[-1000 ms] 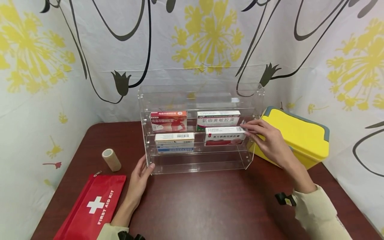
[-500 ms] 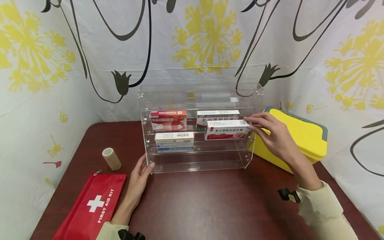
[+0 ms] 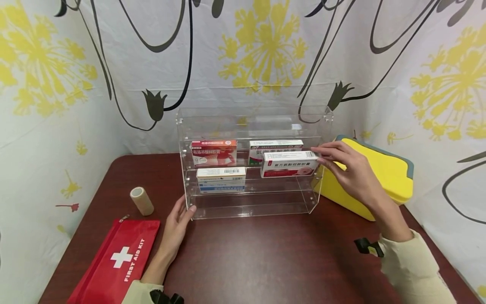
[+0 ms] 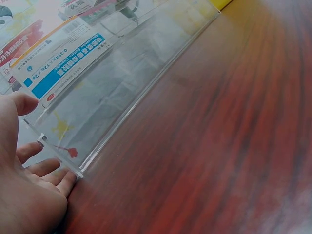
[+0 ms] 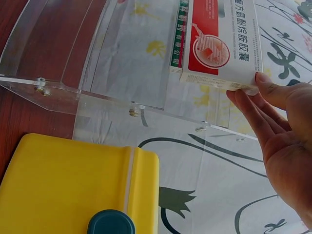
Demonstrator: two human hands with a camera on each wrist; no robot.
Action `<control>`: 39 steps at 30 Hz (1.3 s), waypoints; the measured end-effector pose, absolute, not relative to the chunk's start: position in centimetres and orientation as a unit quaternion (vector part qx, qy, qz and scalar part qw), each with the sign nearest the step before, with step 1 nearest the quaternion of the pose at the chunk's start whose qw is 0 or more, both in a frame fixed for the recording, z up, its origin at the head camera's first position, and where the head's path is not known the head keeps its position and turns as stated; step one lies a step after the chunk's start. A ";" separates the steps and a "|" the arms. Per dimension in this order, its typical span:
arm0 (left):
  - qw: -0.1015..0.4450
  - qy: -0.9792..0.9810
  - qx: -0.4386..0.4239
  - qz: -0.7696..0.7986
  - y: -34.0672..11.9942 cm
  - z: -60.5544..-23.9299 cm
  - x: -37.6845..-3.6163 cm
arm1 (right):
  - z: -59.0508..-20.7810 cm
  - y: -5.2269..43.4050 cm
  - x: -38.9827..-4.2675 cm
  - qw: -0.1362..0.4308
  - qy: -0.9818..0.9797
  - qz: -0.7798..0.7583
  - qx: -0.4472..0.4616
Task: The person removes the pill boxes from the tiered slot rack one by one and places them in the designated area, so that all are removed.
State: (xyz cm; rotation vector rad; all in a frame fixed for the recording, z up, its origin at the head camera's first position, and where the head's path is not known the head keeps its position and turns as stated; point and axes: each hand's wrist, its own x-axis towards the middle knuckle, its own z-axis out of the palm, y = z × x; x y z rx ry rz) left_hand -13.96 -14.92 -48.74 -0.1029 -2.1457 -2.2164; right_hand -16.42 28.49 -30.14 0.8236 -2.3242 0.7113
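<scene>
White-and-red medicine box point(image 3: 289, 164), pinched by right hand point(image 3: 351, 173), hangs off its tier; three boxes shelved (left hand point(image 3: 175, 228) flat, steadying rack point(image 3: 250, 202)).

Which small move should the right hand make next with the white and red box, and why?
Probably draw the white and red box clear of the acrylic rack. The right hand pinches its end, lifted above the tier, while the left hand steadies the rack's corner.

1. Dark red-brown wood counter point(image 3: 265, 261), glossy, w/ soft glare.
2. Backdrop: white cloth curtain point(image 3: 243, 46) on back & both sides, printed w/ yellow flowers & black curling stems.
3. Cloth creased, hangs down to counter edge.
4. Light even, bright.
</scene>
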 end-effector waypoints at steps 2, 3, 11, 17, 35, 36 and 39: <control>0.026 -0.695 -0.032 -0.717 -14.9 -48.7 -13.9 | -30.2 28.6 -16.3 0.274 -0.873 0.268 0.303; 0.025 -0.696 -0.031 -0.717 -15.0 -48.7 -13.9 | -30.2 28.7 -16.2 0.269 -0.874 0.270 0.301; 0.026 -0.701 -0.031 -0.712 -14.9 -48.6 -13.8 | -30.6 29.4 -15.2 0.232 -0.880 0.297 0.291; 0.021 -0.707 -0.025 -0.706 -15.0 -48.7 -13.7 | -31.7 30.2 -14.3 0.176 -0.883 0.333 0.278; 0.017 -0.705 -0.018 -0.709 -15.0 -48.5 -13.9 | -37.0 30.8 -12.8 0.078 -0.879 0.379 0.278; 0.017 -0.705 -0.018 -0.709 -15.0 -48.5 -13.9 | -36.9 30.5 -12.6 0.074 -0.880 0.380 0.276; 0.016 -0.701 -0.019 -0.713 -14.9 -48.4 -14.0 | -36.5 29.8 -11.9 0.059 -0.882 0.383 0.270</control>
